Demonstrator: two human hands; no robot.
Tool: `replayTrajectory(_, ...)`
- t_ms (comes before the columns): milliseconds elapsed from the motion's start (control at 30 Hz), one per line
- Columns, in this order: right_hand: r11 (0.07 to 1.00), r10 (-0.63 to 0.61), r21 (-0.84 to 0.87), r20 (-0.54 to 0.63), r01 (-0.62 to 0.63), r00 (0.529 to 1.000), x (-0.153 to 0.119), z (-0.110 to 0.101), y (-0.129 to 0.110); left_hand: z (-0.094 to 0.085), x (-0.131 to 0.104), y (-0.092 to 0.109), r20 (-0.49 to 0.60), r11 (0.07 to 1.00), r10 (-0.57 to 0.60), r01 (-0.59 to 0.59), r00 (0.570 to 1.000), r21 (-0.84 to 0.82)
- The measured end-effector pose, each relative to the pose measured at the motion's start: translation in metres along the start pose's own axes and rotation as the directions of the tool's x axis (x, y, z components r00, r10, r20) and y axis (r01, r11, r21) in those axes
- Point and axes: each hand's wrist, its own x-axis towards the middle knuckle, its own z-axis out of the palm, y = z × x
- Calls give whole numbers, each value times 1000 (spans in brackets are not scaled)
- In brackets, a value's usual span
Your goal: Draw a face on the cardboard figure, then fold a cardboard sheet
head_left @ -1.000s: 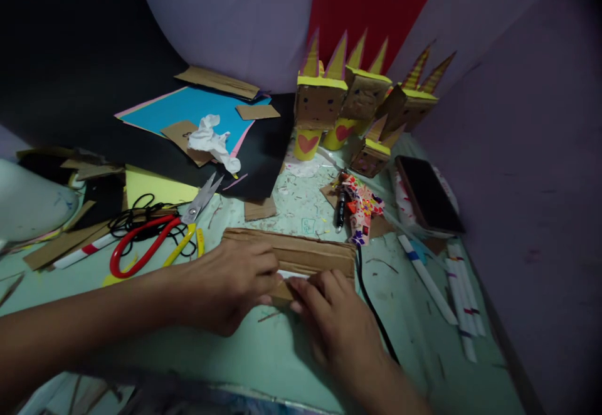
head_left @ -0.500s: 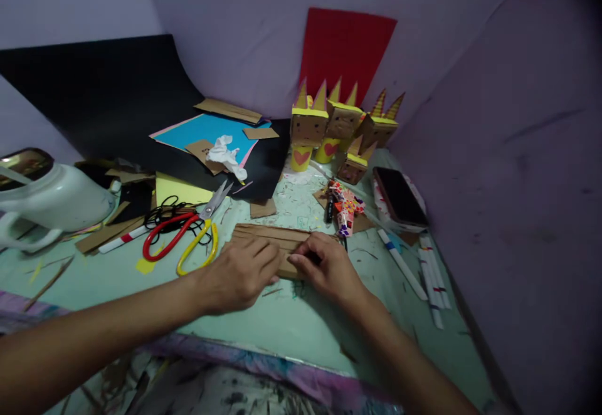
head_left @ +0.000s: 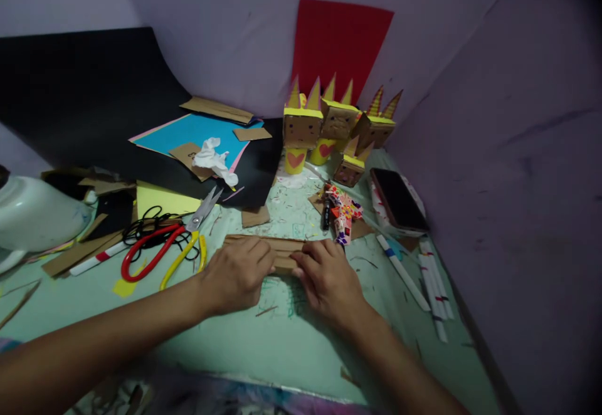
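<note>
A strip of brown cardboard [head_left: 286,253] with crease lines along its length lies flat on the pale green table, between my two hands. My left hand [head_left: 242,271] has its fingers curled over the left part of the strip. At the right part, my right hand [head_left: 327,274] pinches the near edge between thumb and fingers. Both hands cover the strip's ends. Scissors [head_left: 188,230] with one red and one yellow handle lie spread to the left of my left hand. Beyond the strip rests a small cardboard piece [head_left: 255,215].
Cardboard figures with yellow horns [head_left: 302,130] stand at the back before a red sheet [head_left: 341,45]. A flower-patterned tool [head_left: 345,211], a phone [head_left: 399,199] and several white markers [head_left: 404,274] lie right. Black cord [head_left: 155,227], crumpled tissue [head_left: 216,161] and a white jug [head_left: 40,214] are left.
My hands have pressed the cardboard into a narrower shape, its near edge now folded or tilted up. The right thumb has moved to the near edge. The view has shifted slightly.
</note>
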Motion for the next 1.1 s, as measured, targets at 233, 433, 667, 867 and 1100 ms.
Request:
replayTrajectory(233, 988, 126, 67, 169, -139, 977, 20, -7, 9, -15, 28, -8, 393, 972, -176, 222, 902, -75)
replayTrajectory(433, 983, 167, -108, 185, -149, 968, 36, -10, 13, -19, 46, -21, 426, 940, -216, 305, 878, -152)
replayTrajectory(667, 946, 142, -313, 166, -85, 976, 49, -1, 10, -13, 59, -29, 464, 944, -259, 324, 847, -65)
replayTrajectory(867, 936, 82, -348, 61, -56, 995, 43, 7, 9, -10, 54, -19, 383, 960, -268, 279, 884, 28)
replayTrajectory(1100, 920, 79, -374, -124, -120, 989, 23, 18, -4, -12, 25, 1, 283, 967, -253, 248, 925, 55)
